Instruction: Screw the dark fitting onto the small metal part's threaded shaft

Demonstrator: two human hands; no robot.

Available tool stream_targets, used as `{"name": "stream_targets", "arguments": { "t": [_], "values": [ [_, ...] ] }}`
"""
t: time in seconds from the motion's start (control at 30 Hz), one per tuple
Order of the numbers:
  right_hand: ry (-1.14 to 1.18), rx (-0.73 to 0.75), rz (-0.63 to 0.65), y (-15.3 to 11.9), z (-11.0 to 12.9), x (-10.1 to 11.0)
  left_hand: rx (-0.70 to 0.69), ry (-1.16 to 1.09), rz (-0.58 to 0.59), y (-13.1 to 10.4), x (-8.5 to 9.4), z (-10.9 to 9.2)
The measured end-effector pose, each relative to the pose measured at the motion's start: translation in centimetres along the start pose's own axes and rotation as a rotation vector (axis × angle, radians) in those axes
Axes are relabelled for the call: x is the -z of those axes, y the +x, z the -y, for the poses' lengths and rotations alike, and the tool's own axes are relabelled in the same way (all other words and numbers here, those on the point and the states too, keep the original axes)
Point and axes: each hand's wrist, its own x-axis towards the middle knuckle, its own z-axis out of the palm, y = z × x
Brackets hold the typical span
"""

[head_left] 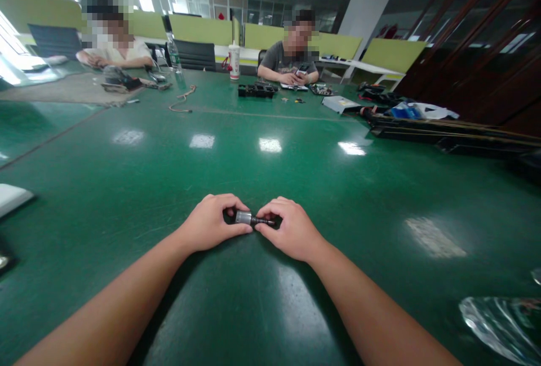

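Low in the middle of the view, both hands hold a small silver cylinder with a dark ridged shaft (244,218), which looks like a small motor. It lies about level, just above or on the green tabletop (236,169); I cannot tell which. My left hand (213,222) is closed round the silver body, thumb below and fingers above. On the other side, my right hand (291,228) pinches the dark ridged shaft between thumb and forefinger. The fingertips of the two hands are close together, and parts of the piece are hidden by them.
A ribbed clear plastic object (499,326) lies at the near right, a white object (12,198) at the left edge. Dark long parts (448,132) are piled at right. Across the table sit two people, with a black part (256,91), a bottle (173,53) and a cup (234,62).
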Motion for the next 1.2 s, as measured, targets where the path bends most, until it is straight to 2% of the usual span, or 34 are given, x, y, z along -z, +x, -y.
{"name": "stream_targets", "arguments": {
  "t": [0.9,1.2],
  "values": [
    [-0.089,-0.059,-0.06,0.03,-0.28,0.2,0.036,0.0,-0.035,0.09,-0.13,-0.02],
    [-0.167,-0.204,-0.156,0.13,-0.88,0.4,0.078,-0.031,-0.06,0.13,-0.13,-0.22]
  ]
}}
